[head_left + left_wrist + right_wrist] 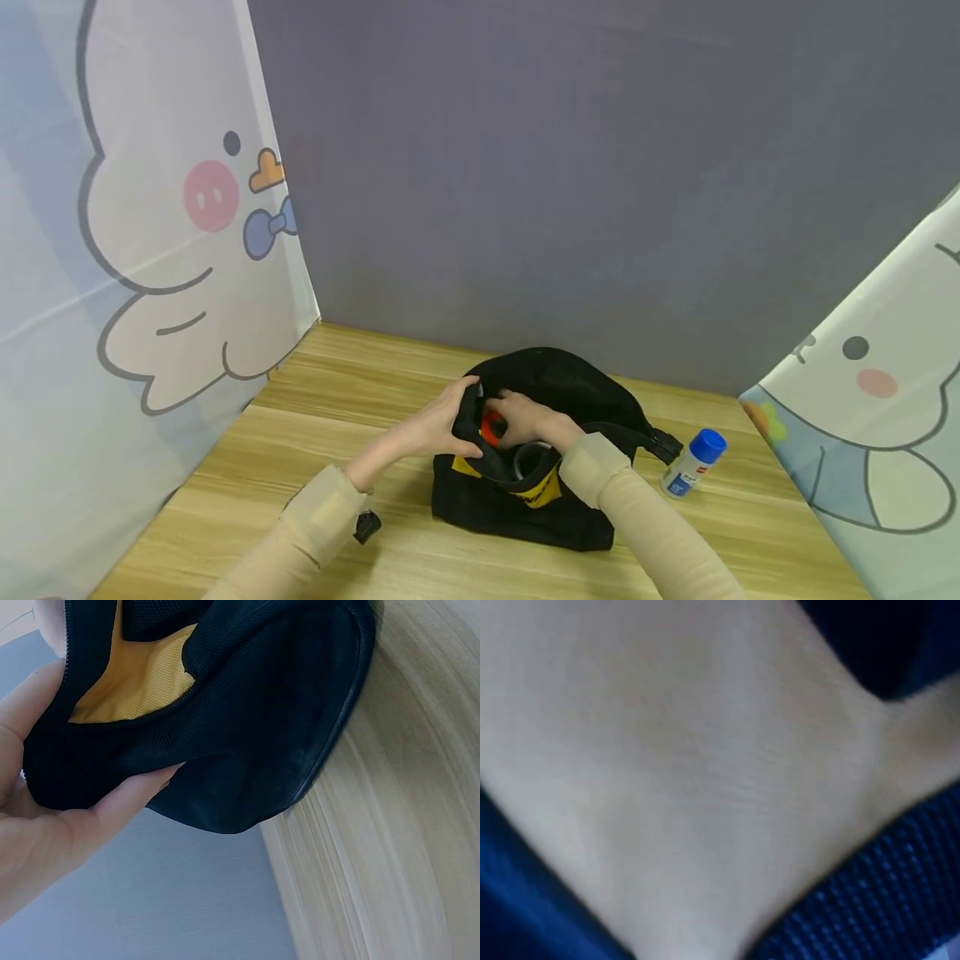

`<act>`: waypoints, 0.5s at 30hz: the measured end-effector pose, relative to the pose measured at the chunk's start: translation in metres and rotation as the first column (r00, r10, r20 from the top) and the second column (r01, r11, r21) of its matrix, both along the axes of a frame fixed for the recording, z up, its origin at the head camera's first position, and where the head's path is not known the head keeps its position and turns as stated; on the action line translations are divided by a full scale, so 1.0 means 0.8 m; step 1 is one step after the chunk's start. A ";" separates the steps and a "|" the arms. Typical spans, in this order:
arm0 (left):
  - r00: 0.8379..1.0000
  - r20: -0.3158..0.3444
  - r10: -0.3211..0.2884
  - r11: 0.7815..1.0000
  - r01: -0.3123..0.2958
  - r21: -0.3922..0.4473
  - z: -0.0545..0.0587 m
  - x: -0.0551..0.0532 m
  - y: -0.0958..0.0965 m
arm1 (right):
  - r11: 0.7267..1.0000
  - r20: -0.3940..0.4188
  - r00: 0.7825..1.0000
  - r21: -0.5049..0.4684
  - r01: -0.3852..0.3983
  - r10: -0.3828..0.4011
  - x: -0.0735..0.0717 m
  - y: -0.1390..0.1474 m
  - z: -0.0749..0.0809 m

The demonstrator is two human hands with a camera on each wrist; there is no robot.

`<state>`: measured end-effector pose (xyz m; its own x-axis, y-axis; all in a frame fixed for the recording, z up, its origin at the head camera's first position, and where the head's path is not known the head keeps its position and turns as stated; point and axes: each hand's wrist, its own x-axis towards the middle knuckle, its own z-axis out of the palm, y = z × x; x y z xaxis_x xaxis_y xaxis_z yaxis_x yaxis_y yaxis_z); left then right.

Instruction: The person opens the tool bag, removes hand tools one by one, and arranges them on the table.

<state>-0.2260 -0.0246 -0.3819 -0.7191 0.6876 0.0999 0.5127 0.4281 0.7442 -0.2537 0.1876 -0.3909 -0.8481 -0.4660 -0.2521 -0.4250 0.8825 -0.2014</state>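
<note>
A black waist bag (525, 525) with yellow patches lies on the table, its mouth gaping. At the left of that mouth, my left hand (442, 423) grips the black edge between thumb and fingers. The left wrist view shows this hold on the fabric, with a zip and yellow lining (142, 682) beside it. My right hand (525, 419) reaches into the bag, its fingers curled at an orange ring-shaped thing (488, 433); the fingertips are partly hidden. A grey-rimmed round thing (519, 467) sits in the bag below that hand. Blurred skin (705, 765) between dark fabric fills the right wrist view.
To the right of the bag stands a small white bottle (681, 475) with a blue cap, close to the strap's black buckle (664, 446). Another black buckle (367, 526) lies by the left sleeve. A grey panel (525, 183) rises behind the wooden table (300, 433).
</note>
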 end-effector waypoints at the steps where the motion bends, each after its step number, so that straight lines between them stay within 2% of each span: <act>1: 1.000 0.000 -0.002 1.000 0.002 -0.001 0.000 0.000 0.000 | 1.000 0.001 1.000 -0.005 -0.004 0.004 0.001 0.000 0.001; 7: 1.000 0.003 -0.001 1.000 0.001 0.004 -0.003 -0.001 0.000 | 0.999 -0.006 0.999 0.004 -0.035 0.035 0.007 0.001 0.011; 15: 1.000 0.010 0.005 1.000 -0.006 0.013 -0.002 -0.001 0.000 | 0.999 0.001 0.999 -0.012 -0.035 0.035 0.019 0.004 0.026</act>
